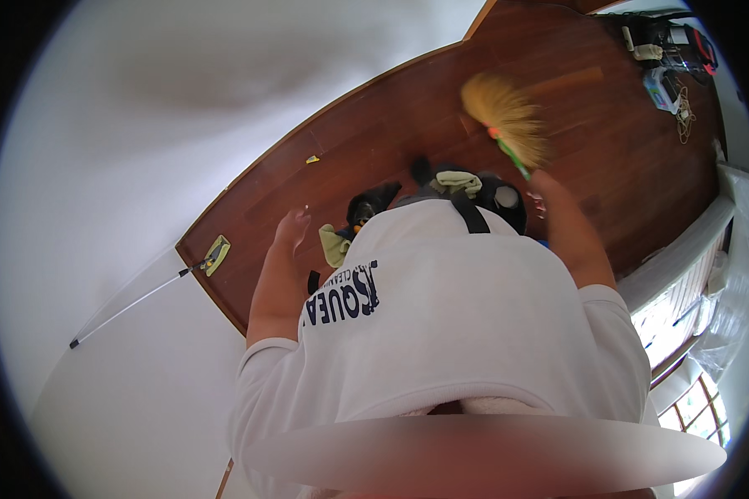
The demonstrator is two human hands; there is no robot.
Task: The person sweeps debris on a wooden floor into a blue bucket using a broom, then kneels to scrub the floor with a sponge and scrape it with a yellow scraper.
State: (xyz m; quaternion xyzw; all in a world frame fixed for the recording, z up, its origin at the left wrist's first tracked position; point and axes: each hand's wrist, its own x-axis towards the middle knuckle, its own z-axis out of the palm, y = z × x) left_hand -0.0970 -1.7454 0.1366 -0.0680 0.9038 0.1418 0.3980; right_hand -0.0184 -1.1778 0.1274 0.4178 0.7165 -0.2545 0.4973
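My right hand (538,190) grips a broom near the green lower part of its handle. The broom's straw-coloured bristles (505,112) fan out over the reddish-brown wooden floor (406,125), slightly blurred. On the left, my left hand (293,227) hangs over the floor with nothing in it, the fingers apart. Between my hands, green cloths (459,181) hang at my waist, and another green cloth (334,245) is at my left side, beside a dark pouch (371,203).
A flat mop (216,256) leans by the left wall. A small yellow item (313,159) lies on the floor. At the upper right are a black bag (686,50), a white-and-blue pack (660,90) and a coiled cord (685,115). Plastic-wrapped items (680,249) stand at the right.
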